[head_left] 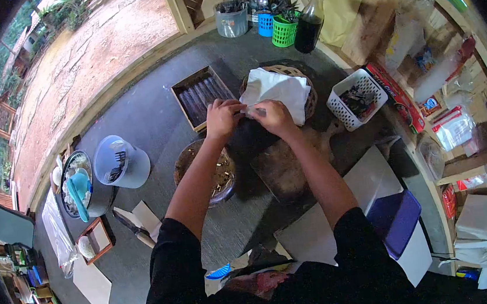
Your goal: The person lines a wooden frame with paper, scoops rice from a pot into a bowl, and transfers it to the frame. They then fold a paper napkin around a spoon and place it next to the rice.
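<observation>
At the lower right, a purple tray (395,222) overlapped pale boards (376,177). Mid-frame, the left forearm (200,185) partly hid a bowl (178,166) of small yellowish pieces (226,176). At centre, left hand (224,120) and right hand (271,117) were nearly closed, fingertips pinching a small pale item (247,112), too obscured to identify. Above lay a shallow box (184,108) of tube-like rows (205,94); at the top, a green basket (285,34) held dark utensils (276,7).

Item (250,112) between hands (223,120) unclear, basket (311,98) part-covered
</observation>
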The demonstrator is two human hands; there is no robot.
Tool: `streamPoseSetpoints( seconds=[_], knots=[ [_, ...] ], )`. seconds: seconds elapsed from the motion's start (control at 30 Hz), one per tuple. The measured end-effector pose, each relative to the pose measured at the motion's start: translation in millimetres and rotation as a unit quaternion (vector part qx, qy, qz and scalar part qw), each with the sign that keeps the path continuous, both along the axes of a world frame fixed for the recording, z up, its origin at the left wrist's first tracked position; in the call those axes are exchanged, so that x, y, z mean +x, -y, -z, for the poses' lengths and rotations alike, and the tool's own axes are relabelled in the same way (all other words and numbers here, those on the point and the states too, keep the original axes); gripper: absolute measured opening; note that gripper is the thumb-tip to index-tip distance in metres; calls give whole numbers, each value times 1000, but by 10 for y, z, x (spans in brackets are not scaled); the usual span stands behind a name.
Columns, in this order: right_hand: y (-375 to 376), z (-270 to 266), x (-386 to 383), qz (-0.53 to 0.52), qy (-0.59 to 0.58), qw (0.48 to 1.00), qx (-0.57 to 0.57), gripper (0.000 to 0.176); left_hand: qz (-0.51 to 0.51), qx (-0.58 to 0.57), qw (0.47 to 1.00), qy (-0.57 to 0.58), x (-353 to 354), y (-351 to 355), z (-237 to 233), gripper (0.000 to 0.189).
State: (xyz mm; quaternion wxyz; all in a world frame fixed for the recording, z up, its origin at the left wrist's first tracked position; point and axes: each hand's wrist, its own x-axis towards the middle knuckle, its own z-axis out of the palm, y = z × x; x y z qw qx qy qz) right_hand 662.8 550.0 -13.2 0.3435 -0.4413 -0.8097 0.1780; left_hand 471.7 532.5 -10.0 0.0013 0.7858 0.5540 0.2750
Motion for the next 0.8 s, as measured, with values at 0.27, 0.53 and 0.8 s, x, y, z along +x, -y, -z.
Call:
streamPoseSetpoints(
  seconds=[0.27,0.53,0.8],
  knots=[
    [-47,-64,-26,5,-20,999,-26,24,18,3,1000,4,-6,-130,-78,17],
    [-133,-47,73,-11,-41,999,-14,24,68,-2,998,-5,3,-218,-235,16],
    [-163,-80,186,11,-88,994,-70,23,51,-14,999,-7,44,-271,-263,25]
  ],
)
